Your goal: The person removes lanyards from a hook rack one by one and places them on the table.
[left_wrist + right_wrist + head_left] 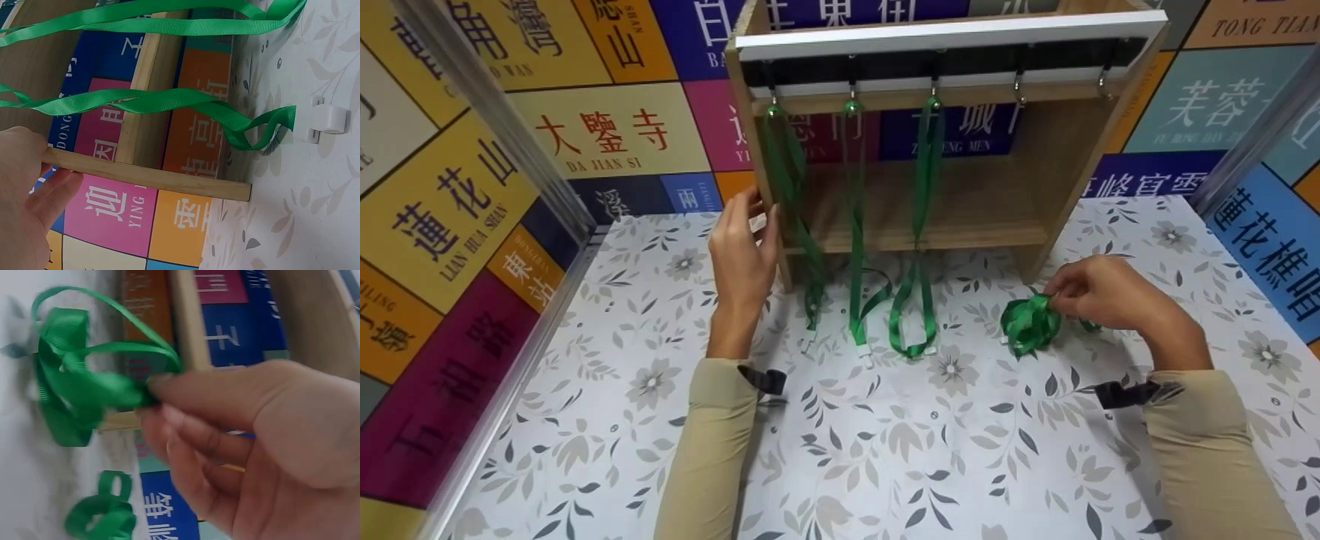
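Note:
My right hand [1114, 294] pinches a bundled green ribbon lanyard [1030, 325] between thumb and fingertips, low over the table. The right wrist view shows its loops [70, 377] bunched left of the fingertips. On the left, my left hand [742, 251] grips the side panel [163, 175] of a wooden rack [1027, 187], with fingers visible beyond the panel's edge. Three green lanyards [928, 161] hang from metal hooks on the rack, their lower ends reaching down to the table. A white plastic clip [332, 119] shows at the end of one.
Another coiled green lanyard [104, 517] lies beside the right hand. Two hooks [1020, 86] at the rack's right carry no lanyard. The tabletop [840, 465] has a floral cover. Panels printed with place names [619, 127] stand behind and at both sides.

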`<action>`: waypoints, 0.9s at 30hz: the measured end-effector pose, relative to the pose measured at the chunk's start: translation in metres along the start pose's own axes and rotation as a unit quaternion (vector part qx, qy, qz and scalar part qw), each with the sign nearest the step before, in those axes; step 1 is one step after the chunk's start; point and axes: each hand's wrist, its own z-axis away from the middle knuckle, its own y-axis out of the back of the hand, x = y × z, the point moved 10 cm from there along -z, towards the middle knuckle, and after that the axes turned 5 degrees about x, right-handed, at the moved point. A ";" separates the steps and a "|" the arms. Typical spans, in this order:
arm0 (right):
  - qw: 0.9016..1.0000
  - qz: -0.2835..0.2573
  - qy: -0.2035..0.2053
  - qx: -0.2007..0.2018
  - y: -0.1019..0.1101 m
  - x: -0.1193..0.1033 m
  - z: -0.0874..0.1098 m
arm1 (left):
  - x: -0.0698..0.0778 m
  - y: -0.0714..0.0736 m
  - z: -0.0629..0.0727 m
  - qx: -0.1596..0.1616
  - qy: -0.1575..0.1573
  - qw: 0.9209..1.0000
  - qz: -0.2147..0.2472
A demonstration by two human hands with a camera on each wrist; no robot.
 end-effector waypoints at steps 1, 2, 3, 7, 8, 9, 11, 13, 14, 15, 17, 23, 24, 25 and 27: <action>1.000 0.006 -0.003 -0.003 -0.003 0.002 -0.002 | 0.000 0.000 0.000 0.000 0.001 1.000 -0.001; 1.000 0.008 -0.006 -0.005 -0.006 0.003 -0.003 | 0.000 0.000 0.000 0.001 0.000 1.000 -0.001; 1.000 0.011 -0.009 -0.005 -0.008 0.005 -0.005 | 0.000 0.001 0.000 0.001 0.000 1.000 -0.001; 0.999 0.024 -0.025 0.005 -0.011 0.012 -0.008 | 0.000 0.001 0.000 0.000 0.004 1.000 0.000; 0.999 0.027 -0.030 0.007 -0.012 0.013 -0.008 | -0.001 0.001 0.000 -0.001 0.006 1.000 0.000; 0.999 0.030 -0.034 0.010 -0.013 0.015 -0.009 | -0.001 0.000 0.000 -0.002 0.008 1.000 0.001; 0.999 0.034 -0.039 0.010 -0.015 0.016 -0.011 | -0.001 0.000 0.001 -0.004 0.011 1.000 0.002; 0.998 0.037 -0.039 0.012 -0.018 0.017 -0.012 | -0.002 0.000 0.001 -0.006 0.014 1.000 0.002; 0.998 0.039 -0.038 0.016 -0.018 0.016 -0.013 | -0.002 -0.001 0.000 -0.007 0.015 1.000 0.002; 0.998 0.039 -0.037 0.020 -0.019 0.016 -0.014 | -0.002 -0.001 0.000 -0.007 0.016 1.000 0.002; 0.998 0.035 -0.039 0.029 -0.020 0.015 -0.016 | -0.002 0.000 0.000 -0.007 0.018 1.000 0.001; 0.998 0.027 -0.033 0.051 -0.024 0.008 -0.019 | -0.004 -0.001 0.000 -0.009 0.025 1.000 0.004; 0.998 0.031 -0.033 0.051 -0.025 0.007 -0.019 | -0.003 -0.001 0.001 -0.008 0.024 1.000 0.005; 0.997 0.038 -0.031 0.055 -0.024 0.007 -0.019 | -0.003 -0.001 0.000 -0.008 0.022 1.000 0.005; 0.997 0.051 -0.025 0.061 -0.022 0.006 -0.018 | -0.003 -0.001 0.000 -0.005 0.017 1.000 0.004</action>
